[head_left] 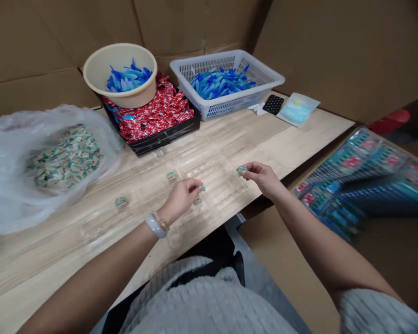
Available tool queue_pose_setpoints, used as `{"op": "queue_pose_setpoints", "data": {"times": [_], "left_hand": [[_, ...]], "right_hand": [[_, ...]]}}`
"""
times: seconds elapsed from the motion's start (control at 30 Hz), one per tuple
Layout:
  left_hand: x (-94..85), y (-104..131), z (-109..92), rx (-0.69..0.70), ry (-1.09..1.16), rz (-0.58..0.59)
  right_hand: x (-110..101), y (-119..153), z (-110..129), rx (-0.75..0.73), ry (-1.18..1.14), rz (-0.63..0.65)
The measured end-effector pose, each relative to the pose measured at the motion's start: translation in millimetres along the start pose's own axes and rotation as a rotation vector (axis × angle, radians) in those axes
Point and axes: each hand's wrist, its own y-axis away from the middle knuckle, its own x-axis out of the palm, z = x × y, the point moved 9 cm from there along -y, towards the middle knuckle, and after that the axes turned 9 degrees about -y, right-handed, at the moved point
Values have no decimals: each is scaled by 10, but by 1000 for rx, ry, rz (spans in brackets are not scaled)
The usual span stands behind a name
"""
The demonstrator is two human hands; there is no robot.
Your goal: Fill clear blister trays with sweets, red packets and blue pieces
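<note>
My left hand [181, 198] is closed in a pinch on a small green-and-white block [202, 188], just above the clear plastic trays [219, 178] on the table. Another such block [197, 201] lies right under its fingers. Farther right, my right hand [261, 177] pinches a green-and-white block [241, 170] between thumb and fingers. Single blocks rest in the clear trays to the left: one block [171, 176] beyond my left hand, another block [120, 201] nearer the bag, and a third block [160, 152] by the black box.
An open plastic bag [7, 185] of many blocks sits at left. Behind stand a black box [167, 139] of red patterned packets, a cream bowl [120, 98] and white basket [226, 104] with blue pointed pieces. A phone [273, 104] and picture card [298, 110] lie right; packaged goods [355, 171] fill a carton.
</note>
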Motion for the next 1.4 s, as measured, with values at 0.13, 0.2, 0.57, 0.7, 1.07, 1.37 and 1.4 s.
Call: {"op": "queue_pose_setpoints", "data": {"times": [0.13, 0.2, 0.57, 0.7, 1.07, 1.37, 1.4], "left_hand": [[476, -315, -215, 9, 37, 5], [612, -475, -275, 18, 32, -29], [216, -1238, -42, -84, -150, -236], [316, -1287, -107, -17, -267, -239], [362, -1095, -424, 99, -594, -292], [391, -1027, -368, 69, -546, -339], [392, -1032, -355, 62, -543, -344]], "right_hand": [[-320, -109, 16, -32, -2, -24], [-418, -163, 17, -56, 18, -15], [342, -165, 41, -449, 872, 617], [433, -204, 13, -446, 1073, 692], [466, -194, 67, -534, 966, 696], [448, -185, 47, -616, 933, 661], [447, -184, 43, -618, 935, 660]]}}
